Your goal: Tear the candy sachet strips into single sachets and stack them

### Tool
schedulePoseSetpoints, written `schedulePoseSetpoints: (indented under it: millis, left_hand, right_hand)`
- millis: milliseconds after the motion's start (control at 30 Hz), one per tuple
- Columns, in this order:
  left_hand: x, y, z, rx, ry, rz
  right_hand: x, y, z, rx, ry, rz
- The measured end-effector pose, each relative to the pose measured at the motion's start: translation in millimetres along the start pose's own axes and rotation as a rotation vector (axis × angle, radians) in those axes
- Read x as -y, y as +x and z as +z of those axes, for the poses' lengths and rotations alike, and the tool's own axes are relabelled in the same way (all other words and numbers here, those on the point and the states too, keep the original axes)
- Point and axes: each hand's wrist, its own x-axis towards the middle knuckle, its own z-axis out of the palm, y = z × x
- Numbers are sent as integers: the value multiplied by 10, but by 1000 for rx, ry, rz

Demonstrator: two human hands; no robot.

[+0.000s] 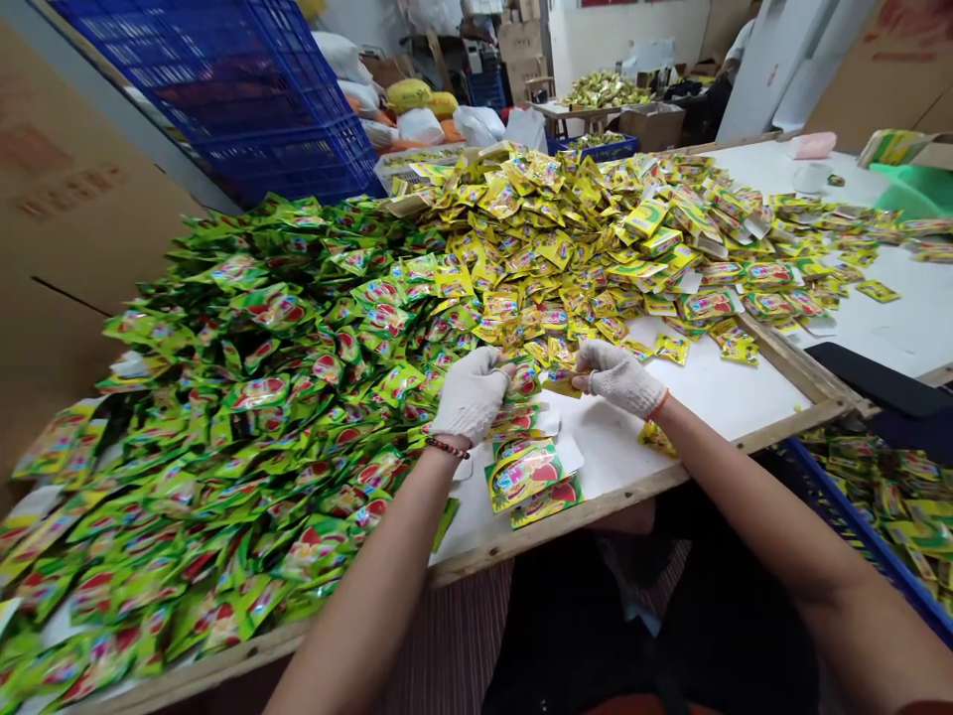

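Observation:
My left hand, in a white knit glove, is closed around a small stack of green and yellow sachets just above the white table top. My right hand, gloved too, pinches a yellow sachet right beside the left hand. Below the hands lies a short pile of larger green packs. A big heap of green sachets covers the left of the table. A heap of yellow sachets spreads across the back.
The table has a wooden rim. A blue crate with more sachets sits low at the right, a dark flat object above it. Blue crates stand at the back left beside cardboard. Another person is far back.

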Motion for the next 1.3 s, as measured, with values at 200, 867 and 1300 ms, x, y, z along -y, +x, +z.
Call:
schedulePoseSetpoints:
  millis: [200, 867, 1300]
  left_hand:
    - [-89, -98, 167, 210, -386, -107]
    - [-165, -247, 300, 129, -294, 30]
    - [79, -287, 292, 156, -104, 216]
  right_hand:
    - [150, -12, 3, 3, 114, -65]
    - [115, 33, -95, -317, 449, 360]
    - [-277, 778, -1186, -874, 399, 502]
